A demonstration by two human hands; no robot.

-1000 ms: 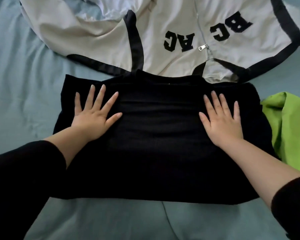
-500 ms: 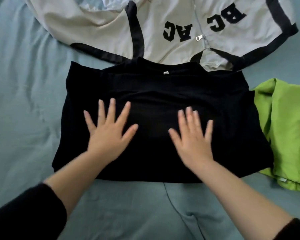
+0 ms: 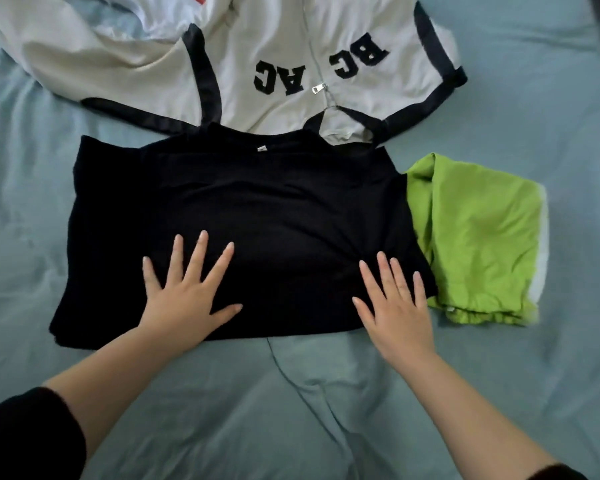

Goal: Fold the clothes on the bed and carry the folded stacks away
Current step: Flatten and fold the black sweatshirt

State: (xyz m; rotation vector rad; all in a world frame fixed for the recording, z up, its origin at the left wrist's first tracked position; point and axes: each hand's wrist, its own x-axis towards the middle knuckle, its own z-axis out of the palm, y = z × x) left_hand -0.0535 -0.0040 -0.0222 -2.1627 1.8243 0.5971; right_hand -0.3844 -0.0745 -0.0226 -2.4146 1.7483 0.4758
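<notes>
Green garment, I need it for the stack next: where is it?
Head view: the green garment lies on the bed, against the black shirt's right edge, near the right hand.

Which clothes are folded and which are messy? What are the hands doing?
black shirt: folded, lying flat.
green garment: roughly folded, beside the black shirt.
cream jacket: unfolded, spread out, rumpled.
left hand: open, flat on the black shirt.
right hand: open, fingers on its near corner.
</notes>
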